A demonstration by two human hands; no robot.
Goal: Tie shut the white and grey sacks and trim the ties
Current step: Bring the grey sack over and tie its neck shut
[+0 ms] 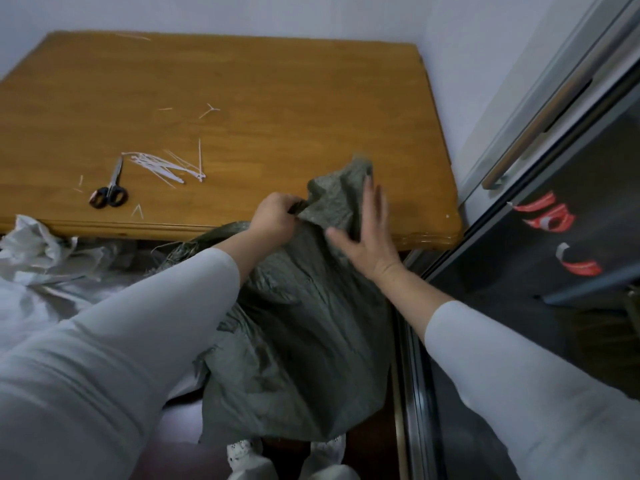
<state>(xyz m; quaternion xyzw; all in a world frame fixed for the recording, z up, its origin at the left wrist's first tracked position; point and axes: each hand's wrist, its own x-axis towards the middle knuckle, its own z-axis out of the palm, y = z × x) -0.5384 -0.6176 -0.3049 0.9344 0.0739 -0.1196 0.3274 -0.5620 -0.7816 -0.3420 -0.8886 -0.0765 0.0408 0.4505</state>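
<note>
Sack (294, 323), grey — left grip (273, 218) pinching its neck, right grip (367, 237) spread flat on it

The setting is a room in a private home. At 12 o'clock stands a honey-coloured varnished wooden table (277, 98) with rounded, moulded edges, set into a corner of plain pale painted walls (242, 12). From 1 to 4 o'clock runs a metal-framed sliding door with dark glass (519, 268), fitted with a long bar handle (509, 164) and bearing red cut-paper decorations (554, 220). Small black-handled household scissors (110, 194) and loose white plastic cable ties (162, 166) lie on the table at 10 o'clock.
</note>
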